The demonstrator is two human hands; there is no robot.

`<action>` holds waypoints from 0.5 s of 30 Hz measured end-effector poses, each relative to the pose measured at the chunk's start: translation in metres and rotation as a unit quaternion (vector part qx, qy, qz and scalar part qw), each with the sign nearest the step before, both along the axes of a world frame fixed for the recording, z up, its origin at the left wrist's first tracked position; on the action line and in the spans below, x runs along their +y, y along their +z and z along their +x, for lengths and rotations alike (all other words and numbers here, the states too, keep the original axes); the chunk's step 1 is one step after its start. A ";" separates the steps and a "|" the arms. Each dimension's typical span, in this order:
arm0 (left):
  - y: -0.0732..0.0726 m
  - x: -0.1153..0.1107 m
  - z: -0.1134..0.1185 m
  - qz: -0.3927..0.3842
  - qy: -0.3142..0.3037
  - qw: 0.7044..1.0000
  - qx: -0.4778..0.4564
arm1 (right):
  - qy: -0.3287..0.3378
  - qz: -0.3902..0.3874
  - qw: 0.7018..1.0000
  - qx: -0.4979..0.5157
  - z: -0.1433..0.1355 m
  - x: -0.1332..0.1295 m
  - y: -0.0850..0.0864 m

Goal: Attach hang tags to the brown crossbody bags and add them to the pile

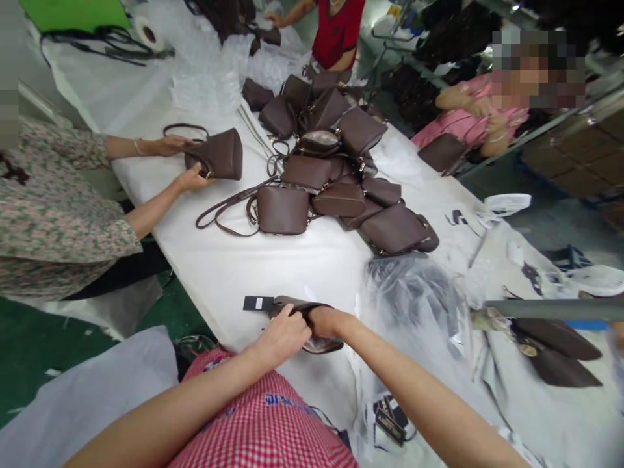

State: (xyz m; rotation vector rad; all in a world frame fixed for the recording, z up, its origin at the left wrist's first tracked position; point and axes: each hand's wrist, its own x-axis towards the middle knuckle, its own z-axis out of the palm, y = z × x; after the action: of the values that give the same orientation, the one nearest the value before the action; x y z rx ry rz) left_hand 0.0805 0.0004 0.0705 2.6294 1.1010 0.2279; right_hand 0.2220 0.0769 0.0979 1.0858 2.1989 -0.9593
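Observation:
A small brown handbag (324, 346) lies open at the table's near edge, its lining showing at the mouth. My left hand (287, 330) grips the bag's rim, with the fingers curled over the edge. Inside the mouth is my right hand (325, 320), its fingers hidden by the bag. From the bag's left end a black hang tag (258, 303) sticks out flat on the table. Further right, several black tags (390, 419) lie near my right forearm.
Brown handbags (326, 162) are heaped mid-table. Clear plastic bags (419, 299) lie right of my hands. On the left, a co-worker's hands (192, 175) hold another handbag (224, 156). Two more people work at the far side. A metal bar (550, 309) crosses at right.

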 end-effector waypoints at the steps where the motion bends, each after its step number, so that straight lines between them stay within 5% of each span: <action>1: 0.004 0.001 -0.001 -0.005 -0.004 1.000 0.005 | -0.008 0.021 1.000 0.000 0.010 0.001 0.016; 4: 0.021 0.003 -0.003 -0.025 -0.013 1.000 0.014 | -0.053 0.135 0.989 0.016 0.045 -0.008 0.058; 6: 0.033 0.003 -0.004 -0.043 -0.016 0.999 0.005 | -0.083 0.180 0.980 0.001 0.066 -0.023 0.071; 11: 0.046 0.021 -0.002 -0.040 -0.002 0.999 -0.031 | -0.151 0.177 0.968 -0.096 0.082 -0.063 0.059; 15: 0.033 0.042 0.001 -0.029 -0.034 0.997 -0.058 | -0.210 0.178 0.958 0.083 0.064 -0.065 0.050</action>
State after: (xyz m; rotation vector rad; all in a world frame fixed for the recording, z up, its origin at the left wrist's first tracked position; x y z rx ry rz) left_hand 0.0812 0.0424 0.1038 2.5617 0.9638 0.3246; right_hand 0.2864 0.0121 0.1474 1.7495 2.3880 -0.8640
